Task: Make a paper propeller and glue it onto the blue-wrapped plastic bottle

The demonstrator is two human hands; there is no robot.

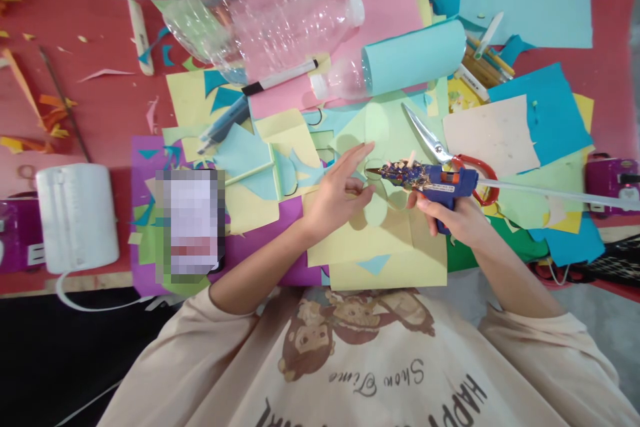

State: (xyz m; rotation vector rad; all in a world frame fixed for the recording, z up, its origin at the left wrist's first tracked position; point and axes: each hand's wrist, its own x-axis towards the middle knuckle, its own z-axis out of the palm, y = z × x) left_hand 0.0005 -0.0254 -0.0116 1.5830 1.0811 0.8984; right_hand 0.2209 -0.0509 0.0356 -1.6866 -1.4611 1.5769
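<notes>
My right hand (453, 217) grips a blue hot glue gun (440, 180), its dark nozzle pointing left and crusted with glittery bits. A long translucent glue stick (545, 192) sticks out of the gun's back. Under the nozzle lies a pale green paper cutout with rounded petals (377, 121); its middle is partly hidden. My left hand (337, 193) rests at the cutout's left side, fingers stretched out and apart, holding nothing I can see. Beyond the gun lie scissors (437, 147) with red handles, blades spread.
Clear plastic bottles (300, 27) lie at the back, one wrapped in light blue paper (415, 57). A black-and-white marker (280, 77), a blue cutter (225, 123) and a phone (195, 223) lie leftward. Yellow paper sheets (350, 273) and scraps overlap across the red table (100, 100).
</notes>
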